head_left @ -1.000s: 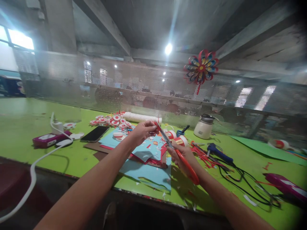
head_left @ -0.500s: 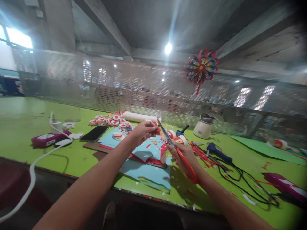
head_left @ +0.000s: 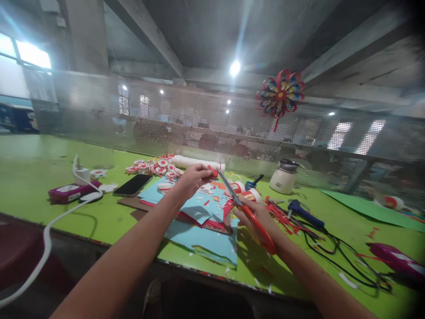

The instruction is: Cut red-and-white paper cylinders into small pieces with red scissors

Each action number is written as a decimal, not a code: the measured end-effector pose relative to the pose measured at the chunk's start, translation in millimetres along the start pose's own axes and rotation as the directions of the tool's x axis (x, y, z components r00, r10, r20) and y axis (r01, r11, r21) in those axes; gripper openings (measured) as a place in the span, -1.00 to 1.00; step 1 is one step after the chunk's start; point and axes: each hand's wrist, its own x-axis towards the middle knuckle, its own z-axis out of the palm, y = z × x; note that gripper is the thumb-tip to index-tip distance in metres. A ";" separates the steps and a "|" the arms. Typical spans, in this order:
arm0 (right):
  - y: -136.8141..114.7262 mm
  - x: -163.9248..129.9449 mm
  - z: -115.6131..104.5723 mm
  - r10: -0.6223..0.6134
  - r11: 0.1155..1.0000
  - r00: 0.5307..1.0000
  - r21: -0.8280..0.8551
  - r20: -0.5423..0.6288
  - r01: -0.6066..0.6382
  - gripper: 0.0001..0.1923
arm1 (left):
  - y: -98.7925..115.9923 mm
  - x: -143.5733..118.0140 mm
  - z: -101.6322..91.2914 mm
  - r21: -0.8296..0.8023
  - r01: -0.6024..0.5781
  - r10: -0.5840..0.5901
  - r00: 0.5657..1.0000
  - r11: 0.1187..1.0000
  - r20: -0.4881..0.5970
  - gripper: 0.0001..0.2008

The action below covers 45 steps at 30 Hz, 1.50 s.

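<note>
My left hand (head_left: pixel 192 178) pinches a small red paper piece (head_left: pixel 214 172) above the blue paper sheets (head_left: pixel 202 221). My right hand (head_left: pixel 257 217) grips orange-handled scissors (head_left: pixel 247 208), whose blades point up and left toward that red piece. The blade tips sit just right of the paper. Below both hands lie stacked blue and red sheets with small cut scraps on the green table (head_left: pixel 29 168).
A black phone (head_left: pixel 132 184), a magenta box (head_left: pixel 68 192) with a white charger cable (head_left: pixel 46 230), round red-and-white discs (head_left: pixel 152 167), tape rolls (head_left: pixel 247 192), a white jar (head_left: pixel 285 176), a blue glue gun (head_left: pixel 303 212) with black cords. A paper pinwheel (head_left: pixel 280 95) hangs on the mesh screen.
My left hand rose slightly with the red piece and the scissors' blades shifted with it. The view drifted a little to the left.
</note>
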 end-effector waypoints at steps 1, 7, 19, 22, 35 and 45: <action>-0.8 -0.2 0.5 -0.002 1.000 1.000 -0.008 0.012 0.002 -0.70 | 0.4 0.5 -1.0 -0.004 -0.006 0.006 1.000 1.000 -0.008 -0.83; -2.1 1.2 3.3 -0.005 1.000 0.998 0.001 0.069 0.005 -0.62 | 4.9 1.5 -5.4 -0.004 0.002 -0.003 0.997 1.000 -0.081 -0.81; -2.8 -3.7 5.6 -0.019 0.999 0.993 -0.029 0.118 0.022 -0.62 | 7.5 -0.8 2.2 -0.098 -0.046 0.032 0.989 0.994 -0.144 -0.85; -0.3 -4.4 8.1 -0.027 0.998 0.993 -0.059 0.119 0.034 -0.63 | 7.4 -2.0 6.8 -0.117 -0.051 0.028 0.981 0.992 -0.191 -0.88; -8.1 -8.3 13.0 -0.038 0.998 0.998 -0.051 -0.051 0.036 -0.67 | 9.0 -12.3 31.4 -0.193 -0.061 -0.020 0.920 0.979 -0.393 -0.88; -9.2 -9.5 12.8 -0.065 0.996 0.995 -0.072 -0.078 0.059 -0.70 | 7.7 -13.3 35.8 -0.184 -0.101 0.013 0.904 0.978 -0.428 -0.85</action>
